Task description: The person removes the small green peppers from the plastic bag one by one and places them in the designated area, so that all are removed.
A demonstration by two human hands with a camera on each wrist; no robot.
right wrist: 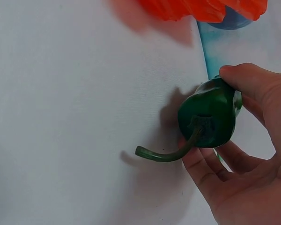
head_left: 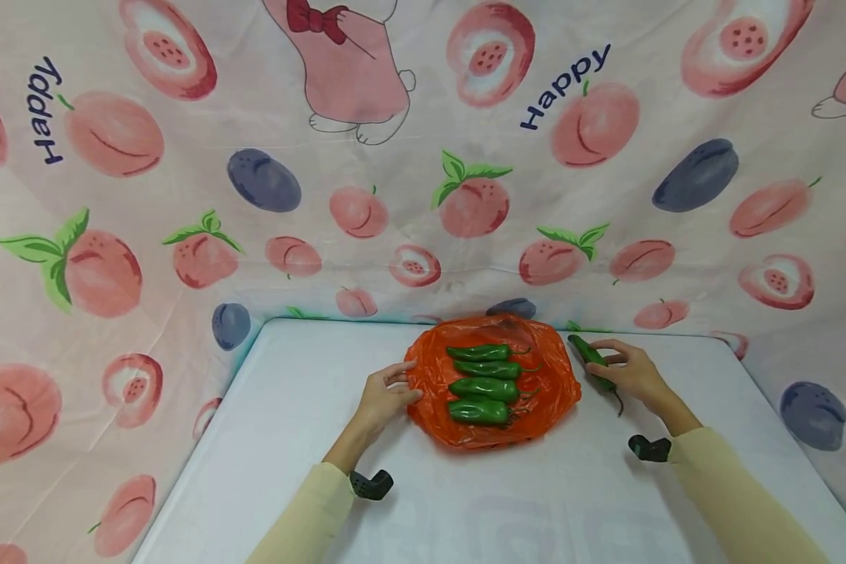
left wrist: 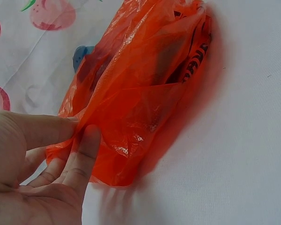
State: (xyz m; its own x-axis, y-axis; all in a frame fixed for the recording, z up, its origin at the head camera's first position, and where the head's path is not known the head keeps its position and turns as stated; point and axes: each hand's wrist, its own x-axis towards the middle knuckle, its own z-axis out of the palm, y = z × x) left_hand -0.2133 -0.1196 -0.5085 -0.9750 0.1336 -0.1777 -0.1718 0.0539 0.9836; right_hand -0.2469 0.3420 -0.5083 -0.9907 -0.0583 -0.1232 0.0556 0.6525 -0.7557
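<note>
An orange-red plastic bag (head_left: 430, 345) lies spread on the table, with several green peppers (head_left: 486, 388) in a column on it, stems toward the right. My left hand (head_left: 386, 392) pinches the bag's left edge; in the left wrist view its thumb and fingers close on a fold of the plastic (left wrist: 126, 122). To the right of the bag, my right hand (head_left: 629, 371) grips one more green pepper (head_left: 588, 354) between thumb and fingers. Its curved stem (right wrist: 164, 155) points toward the near side in the head view.
The white table (head_left: 268, 423) reaches back to a fruit-printed cloth (head_left: 395, 172) hanging behind and at the sides. Black wrist cameras (head_left: 370, 485) sit at both sleeve cuffs.
</note>
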